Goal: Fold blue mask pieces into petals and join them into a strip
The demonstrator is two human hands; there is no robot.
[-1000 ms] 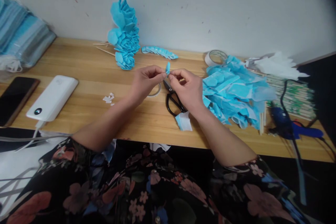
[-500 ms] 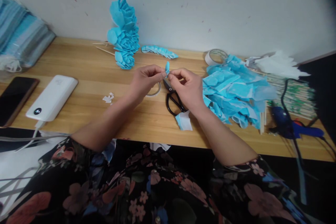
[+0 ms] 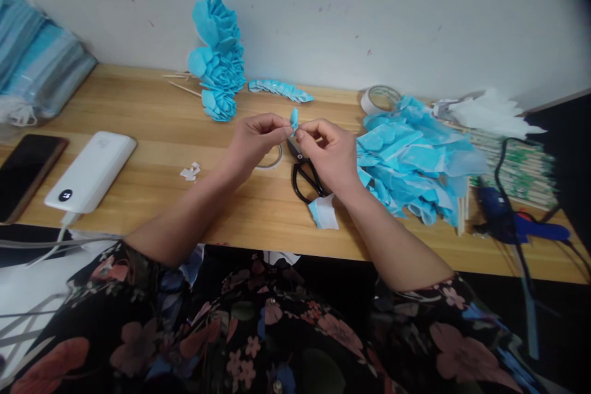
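Between the fingertips of both hands stands a small blue petal-like piece [image 3: 294,117], its lower end pinched and partly hidden. My left hand [image 3: 258,141] closes thumb and forefinger on it from the left. From the right, my right hand [image 3: 330,151] pinches the same piece. Black-handled scissors [image 3: 302,181] lie on the table just under the right hand, blades pointing away. A roll of tape [image 3: 276,163] shows in part behind the left hand. Near the scissor handles is a blue and white scrap [image 3: 324,213].
Blue flowers [image 3: 217,68] on sticks and a folded blue strip [image 3: 279,90] lie at the back. Right are blue sheets [image 3: 410,160], a wider tape roll [image 3: 379,100], and a blue glue gun [image 3: 521,225]. Left are a power bank [image 3: 95,169], a phone [image 3: 30,175] and paper bits [image 3: 190,172].
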